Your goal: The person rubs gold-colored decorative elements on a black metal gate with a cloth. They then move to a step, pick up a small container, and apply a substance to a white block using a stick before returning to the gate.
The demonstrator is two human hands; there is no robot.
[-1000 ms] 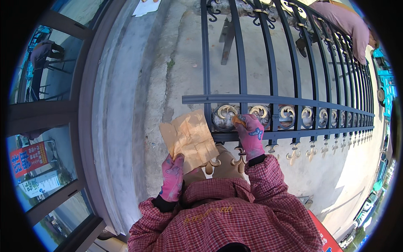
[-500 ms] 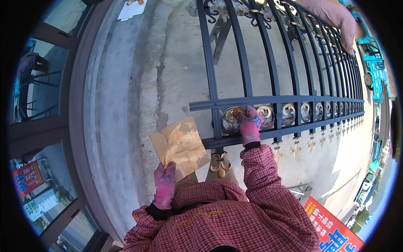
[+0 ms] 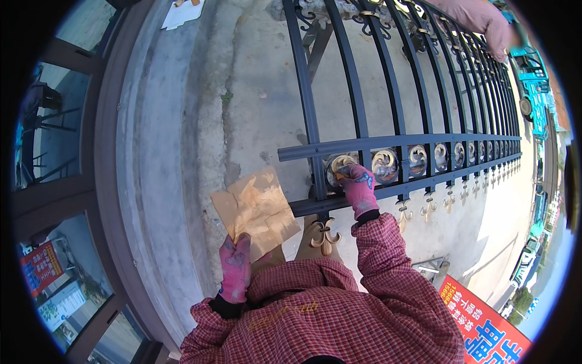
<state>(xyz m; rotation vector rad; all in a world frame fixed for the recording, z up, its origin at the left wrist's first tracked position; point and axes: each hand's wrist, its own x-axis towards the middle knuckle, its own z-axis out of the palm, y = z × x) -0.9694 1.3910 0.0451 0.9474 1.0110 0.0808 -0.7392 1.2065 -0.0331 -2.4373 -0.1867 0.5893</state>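
Note:
My left hand (image 3: 235, 267), in a pink glove, grips the lower corner of a creased sheet of brown paper (image 3: 257, 206) that bears lighter gold-tan smears. My right hand (image 3: 361, 192), gloved likewise, is closed on a small brown piece (image 3: 341, 176) whose kind I cannot make out. It is pressed at the first gold scroll ornament (image 3: 343, 161), which sits between two rails of a black metal fence panel (image 3: 376, 144). My fingers hide part of that scroll. Just below the lower rail hangs a gold spearhead-like finial (image 3: 326, 236).
More gold scrolls (image 3: 384, 165) and finials run off to the right. A metal leg (image 3: 319, 51) stands under the panel. On the left are a concrete step (image 3: 157, 151) and glazed doors (image 3: 51, 194). A person in pink (image 3: 479, 21) bends at the far end. A red sign (image 3: 485, 321) lies lower right.
My right hand has shifted slightly left and down, uncovering more of the second scroll. The left hand and paper have barely moved; the whole view has shifted a little.

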